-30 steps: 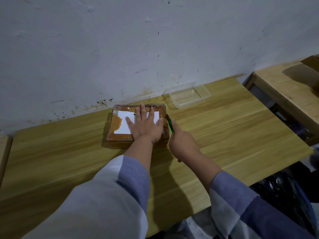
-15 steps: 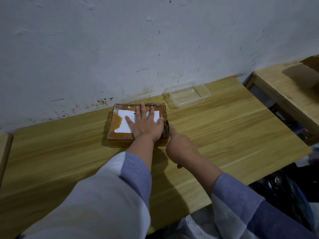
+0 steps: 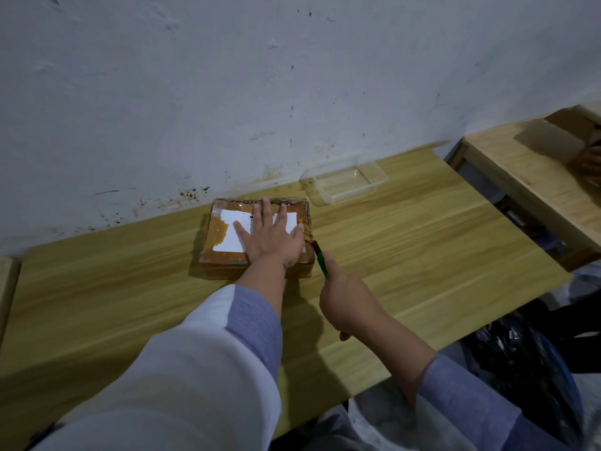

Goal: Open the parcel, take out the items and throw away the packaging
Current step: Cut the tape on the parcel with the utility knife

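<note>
A flat brown cardboard parcel (image 3: 217,236) wrapped in tape, with a white label on top, lies on the wooden table (image 3: 406,242) near the wall. My left hand (image 3: 271,237) presses flat on its lid, fingers spread. My right hand (image 3: 344,297) is closed around a green-handled cutter (image 3: 321,261) whose dark tip touches the parcel's right edge near the front corner.
A clear plastic tray (image 3: 346,183) sits by the wall, right of the parcel. A second wooden table (image 3: 533,177) stands at the far right with a cardboard box (image 3: 575,125) on it. Dark plastic bags (image 3: 527,353) lie on the floor at lower right.
My right hand slid the cutter along the parcel's right edge, forward and then back toward me. My left hand has stayed flat on the lid.
</note>
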Tool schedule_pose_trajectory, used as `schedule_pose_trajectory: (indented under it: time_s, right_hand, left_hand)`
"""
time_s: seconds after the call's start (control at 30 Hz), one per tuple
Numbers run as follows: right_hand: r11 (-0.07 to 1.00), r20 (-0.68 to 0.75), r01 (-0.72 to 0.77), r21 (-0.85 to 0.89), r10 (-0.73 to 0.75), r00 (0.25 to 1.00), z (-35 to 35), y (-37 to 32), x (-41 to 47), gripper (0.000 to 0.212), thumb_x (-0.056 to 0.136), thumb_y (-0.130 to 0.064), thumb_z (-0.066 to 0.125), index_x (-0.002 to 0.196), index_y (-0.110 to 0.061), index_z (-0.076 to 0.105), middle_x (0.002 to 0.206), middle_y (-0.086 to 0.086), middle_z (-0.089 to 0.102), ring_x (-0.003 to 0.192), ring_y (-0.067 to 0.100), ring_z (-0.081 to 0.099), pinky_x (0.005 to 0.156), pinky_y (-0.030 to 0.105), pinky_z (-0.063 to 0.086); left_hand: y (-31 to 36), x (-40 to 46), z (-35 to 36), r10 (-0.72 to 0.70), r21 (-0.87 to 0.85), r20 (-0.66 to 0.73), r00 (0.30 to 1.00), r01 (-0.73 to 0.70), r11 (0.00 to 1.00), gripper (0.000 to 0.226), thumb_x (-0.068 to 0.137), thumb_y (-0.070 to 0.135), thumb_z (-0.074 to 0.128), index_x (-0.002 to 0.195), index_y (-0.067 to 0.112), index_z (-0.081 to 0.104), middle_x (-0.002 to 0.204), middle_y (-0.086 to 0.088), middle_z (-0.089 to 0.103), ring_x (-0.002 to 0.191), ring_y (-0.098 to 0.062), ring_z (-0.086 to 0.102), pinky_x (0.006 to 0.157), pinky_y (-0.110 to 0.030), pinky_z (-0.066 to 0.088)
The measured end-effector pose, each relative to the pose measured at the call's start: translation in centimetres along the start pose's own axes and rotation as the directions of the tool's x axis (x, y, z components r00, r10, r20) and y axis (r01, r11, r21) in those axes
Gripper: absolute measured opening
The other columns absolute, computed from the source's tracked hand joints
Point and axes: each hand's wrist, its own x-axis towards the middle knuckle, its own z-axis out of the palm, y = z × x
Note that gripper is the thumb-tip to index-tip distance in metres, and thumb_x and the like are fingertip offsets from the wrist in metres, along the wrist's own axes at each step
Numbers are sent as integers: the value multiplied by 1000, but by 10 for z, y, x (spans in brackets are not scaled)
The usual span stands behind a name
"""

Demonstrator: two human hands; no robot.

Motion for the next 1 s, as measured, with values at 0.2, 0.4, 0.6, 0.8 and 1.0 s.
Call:
schedule_pose_trajectory:
  time_s: [0.2,0.4,0.6,0.8,1.0]
  right_hand:
    - [974,23,-4,225,-1,1000,-13,13,-2,62,99,-18,30,144,-48,2,108,21,60,71,29,60,54,38,58]
    - [862,-109,-2,507,66,992,-22,19,21,39,100,-34,34,136,-21,38,69,8,52,48,19,48,50,33,48]
    - [702,67,-64,709,23,997,-17,12,31,32,101,-15,30,131,-11,41,74,6,49,55,15,42,53,31,43]
    - [695,234,-140,706,-41,971,-19,4,42,55,92,-6,48,143,-9,28,115,11,60,97,21,53,82,32,45]
    - [856,-9,-46,514,59,998,-9,-13,96,46,97,-11,45,141,-13,34,134,14,49,120,33,48,94,41,42]
  left_hand:
    - [-5,-5,0,14,0,3,1000,-14,1000,66,94,63,11,152,34,-2,159,0,-22,146,-21,-18,113,-61,-7]
    - [-15,-13,0,22,1,4,1000,-22,1000,66,93,64,10,151,35,-3,159,0,-22,146,-20,-19,114,-60,-7]
    - [-35,-25,1,44,-4,8,999,-44,999,67,92,66,9,151,36,-4,157,2,-25,146,-19,-21,114,-60,-8]
    - [-49,-34,0,78,1,8,997,-78,997,67,92,66,8,151,37,-4,157,2,-24,145,-18,-21,114,-59,-8]
    - [-52,-37,4,81,-7,-17,997,-81,997,66,91,67,6,150,39,-4,157,5,-24,146,-17,-20,115,-59,-6]
